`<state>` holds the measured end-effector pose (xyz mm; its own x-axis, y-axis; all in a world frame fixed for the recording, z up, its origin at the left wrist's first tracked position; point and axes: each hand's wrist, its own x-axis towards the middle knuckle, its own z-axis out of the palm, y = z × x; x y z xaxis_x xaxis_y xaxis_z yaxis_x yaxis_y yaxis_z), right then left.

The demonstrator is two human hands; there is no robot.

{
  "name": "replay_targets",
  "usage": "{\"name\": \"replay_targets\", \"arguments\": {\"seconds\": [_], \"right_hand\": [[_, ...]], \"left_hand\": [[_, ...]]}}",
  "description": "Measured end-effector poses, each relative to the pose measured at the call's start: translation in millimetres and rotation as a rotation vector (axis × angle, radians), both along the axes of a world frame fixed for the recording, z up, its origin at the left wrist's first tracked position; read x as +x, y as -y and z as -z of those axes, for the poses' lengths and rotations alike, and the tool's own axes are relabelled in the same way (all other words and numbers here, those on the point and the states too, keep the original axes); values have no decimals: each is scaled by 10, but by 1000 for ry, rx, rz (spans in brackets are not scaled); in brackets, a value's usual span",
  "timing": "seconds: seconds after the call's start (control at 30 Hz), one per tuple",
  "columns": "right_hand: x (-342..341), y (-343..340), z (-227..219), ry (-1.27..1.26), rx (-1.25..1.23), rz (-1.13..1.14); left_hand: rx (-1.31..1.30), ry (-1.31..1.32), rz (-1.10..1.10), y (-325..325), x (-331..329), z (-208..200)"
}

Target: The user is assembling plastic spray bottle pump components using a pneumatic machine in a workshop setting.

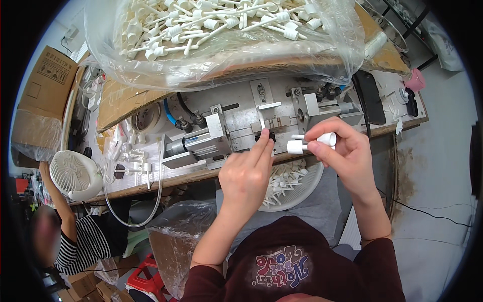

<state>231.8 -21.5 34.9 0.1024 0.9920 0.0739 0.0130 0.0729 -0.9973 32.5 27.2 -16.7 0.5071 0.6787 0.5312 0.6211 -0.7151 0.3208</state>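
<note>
My right hand (347,158) pinches two white screw caps with thin stems, one ribbed cap (295,147) pointing left and another cap (328,139) between finger and thumb. My left hand (245,176) has its index and middle fingers stretched forward, side by side, at the small metal fixture (271,124) in the middle of the bench machine. Its fingertips are at the lower end of a white stem (262,120) and beside a small black block; whether they press on it I cannot tell. The left thumb is hidden.
Metal clamp blocks (217,123) with air hoses flank the fixture. A plastic-lined box of stemmed caps (221,25) stands behind. Below the bench edge sits a white basket (315,183) of similar parts. A small fan (75,173) and another person's arm (59,196) are at left.
</note>
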Motion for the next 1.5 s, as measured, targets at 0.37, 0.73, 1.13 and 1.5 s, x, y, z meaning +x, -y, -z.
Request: {"name": "replay_targets", "arguments": {"seconds": [0.37, 0.73, 1.13, 1.5], "right_hand": [[35, 17, 40, -177, -151, -9], [-95, -60, 121, -323, -249, -176], [-332, -135, 164, -257, -50, 29], [-250, -151, 284, -83, 276, -13]], "left_hand": [[-60, -25, -5, -43, -25, -35], [-314, 400, 375, 146, -163, -334], [-182, 445, 371, 104, -104, -155], [-397, 547, 242, 222, -312, -107]]}}
